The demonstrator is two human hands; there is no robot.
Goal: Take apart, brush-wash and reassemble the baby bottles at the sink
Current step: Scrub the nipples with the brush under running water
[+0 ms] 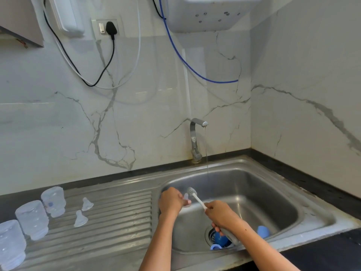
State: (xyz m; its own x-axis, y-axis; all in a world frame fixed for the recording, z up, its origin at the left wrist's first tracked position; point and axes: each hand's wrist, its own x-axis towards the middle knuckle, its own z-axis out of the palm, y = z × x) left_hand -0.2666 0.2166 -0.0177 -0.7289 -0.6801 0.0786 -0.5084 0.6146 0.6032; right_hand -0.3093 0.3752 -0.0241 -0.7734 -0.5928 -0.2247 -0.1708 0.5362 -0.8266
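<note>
Over the steel sink (293, 194), my left hand (172, 202) pinches a clear silicone teat (186, 198). My right hand (222, 215) grips the white bottle brush (197, 199), whose bristled head sits just right of the teat. Three clear bottle bodies stand upside down on the draining board: one at the back (53, 201), one in the middle (32, 219), one at the front left (10, 244). Two more teats (87, 204) (80, 219) lie beside them. Blue bottle rings (220, 240) and a blue cap (262, 231) lie in the basin near the drain.
The tap (196, 139) at the back of the sink runs a thin stream of water. The ribbed draining board (117, 218) lies to the left. Cables and a blue hose (187, 63) hang on the marble wall. Dark counter borders the sink on the right.
</note>
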